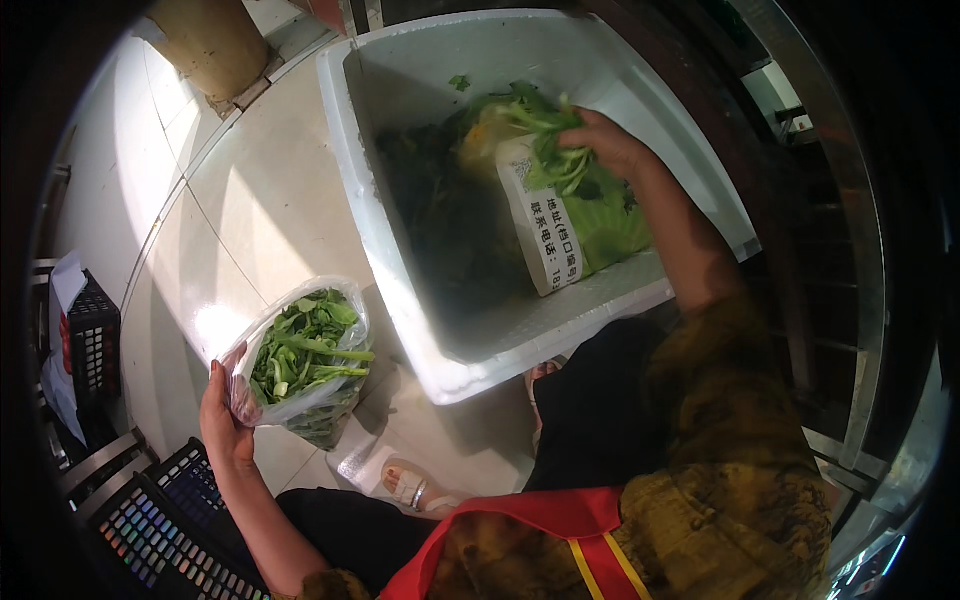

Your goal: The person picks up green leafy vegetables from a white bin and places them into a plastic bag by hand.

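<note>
My left hand grips the rim of a clear plastic bag, whose mouth gapes upward. Cut leafy green stalks fill the bag. Inside a large white foam box, my right hand is closed around a bunch of green leafy vegetables. Beneath that bunch lies a green and white printed sheet or bag that bears writing and a printed code. Dark leafy greens cover much of the box floor, blurred and in shadow. One small leaf clings to the box's far wall.
A tan round pillar base stands at the upper left on the tiled floor. Black plastic crates sit at the lower left, and another crate holds red items. Dark metal framing runs along the right side.
</note>
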The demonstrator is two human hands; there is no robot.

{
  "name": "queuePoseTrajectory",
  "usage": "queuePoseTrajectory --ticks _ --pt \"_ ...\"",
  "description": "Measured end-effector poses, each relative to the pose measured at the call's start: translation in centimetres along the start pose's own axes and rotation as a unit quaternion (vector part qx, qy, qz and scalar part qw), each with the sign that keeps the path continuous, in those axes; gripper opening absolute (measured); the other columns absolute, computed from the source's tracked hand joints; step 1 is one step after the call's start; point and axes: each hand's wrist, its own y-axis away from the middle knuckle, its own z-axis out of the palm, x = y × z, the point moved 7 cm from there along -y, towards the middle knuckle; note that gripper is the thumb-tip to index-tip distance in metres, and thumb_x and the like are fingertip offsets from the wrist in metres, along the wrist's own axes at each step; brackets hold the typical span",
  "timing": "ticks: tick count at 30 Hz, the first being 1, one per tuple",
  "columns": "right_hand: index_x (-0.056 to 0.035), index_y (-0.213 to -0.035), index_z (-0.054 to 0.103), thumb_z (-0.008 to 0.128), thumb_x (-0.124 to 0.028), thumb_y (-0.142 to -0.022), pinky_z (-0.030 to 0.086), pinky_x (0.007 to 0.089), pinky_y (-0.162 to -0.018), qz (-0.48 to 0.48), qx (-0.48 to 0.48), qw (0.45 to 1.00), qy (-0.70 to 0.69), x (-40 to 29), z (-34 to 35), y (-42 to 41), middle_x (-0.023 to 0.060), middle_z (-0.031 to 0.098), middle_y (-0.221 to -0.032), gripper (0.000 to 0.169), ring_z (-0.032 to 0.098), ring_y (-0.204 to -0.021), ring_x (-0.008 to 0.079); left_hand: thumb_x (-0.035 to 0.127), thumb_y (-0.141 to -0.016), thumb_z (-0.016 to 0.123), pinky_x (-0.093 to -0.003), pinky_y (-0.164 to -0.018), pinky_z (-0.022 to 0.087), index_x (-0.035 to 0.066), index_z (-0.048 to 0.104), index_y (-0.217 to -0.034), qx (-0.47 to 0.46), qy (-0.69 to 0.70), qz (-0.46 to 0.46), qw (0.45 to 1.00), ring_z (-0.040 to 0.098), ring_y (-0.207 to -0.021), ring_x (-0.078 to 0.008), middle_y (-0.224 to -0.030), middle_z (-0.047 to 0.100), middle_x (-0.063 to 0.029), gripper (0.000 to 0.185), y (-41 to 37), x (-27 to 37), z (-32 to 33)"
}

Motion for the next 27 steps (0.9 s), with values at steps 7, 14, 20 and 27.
queuePoseTrajectory --ticks 7,14,20,27 --pt "-0.0060 -0.136 0.034 0.062 -0.008 -0.069 0.048 0.0409 -0.085 0.047 -0.205 0.700 0.682 5.8 13.7 0.0 0.0184 0.060 -0.109 0.072 0.059 -0.100 0.0324 0.029 -0.096 0.042 -0.0233 -0.062 0.045 -0.006 0.053 -0.119 -0.064 0.023 -0.008 0.998 0.054 -0.072 -0.0108 -0.088 0.059 -0.0059 0.043 -0.5 -0.3 0.3" --pt "-0.0042 -0.078 0.066 0.062 -0.013 -0.067 0.050 0.0414 -0.064 -0.077 -0.142 0.764 0.625 2.7 14.1 -4.6 0.0174 0.063 -0.073 0.015 0.064 -0.072 0.0291 0.029 -0.094 0.045 -0.0283 -0.077 0.048 -0.005 0.052 -0.118 -0.020 0.003 -0.006 1.000 0.058 -0.090 -0.0168 -0.107 0.060 -0.0116 0.043 -0.6 -0.5 -2.7" --pt "-0.0077 -0.075 0.067 0.059 -0.013 -0.069 0.051 0.0395 -0.062 -0.303 -0.272 0.495 0.767 12.1 15.4 -0.7 0.0124 0.066 -0.078 0.011 0.063 -0.074 0.0312 0.031 -0.095 0.044 -0.0256 -0.066 0.047 -0.003 0.053 -0.118 -0.222 0.101 -0.038 0.969 0.057 -0.078 -0.0132 -0.093 0.060 -0.0069 0.042 -2.1 -1.0 0.3" --pt "-0.0085 -0.097 0.062 0.054 -0.013 -0.074 0.050 0.0375 -0.060 -0.273 -0.156 0.594 0.741 5.2 17.0 -1.8 0.0088 0.066 -0.082 0.026 0.064 -0.076 0.0256 0.031 -0.098 0.038 -0.0201 -0.038 0.021 -0.001 0.049 -0.123 0.048 -0.005 0.000 0.999 0.026 -0.041 -0.0041 -0.052 0.029 0.0066 0.043 -0.3 -0.3 0.3"
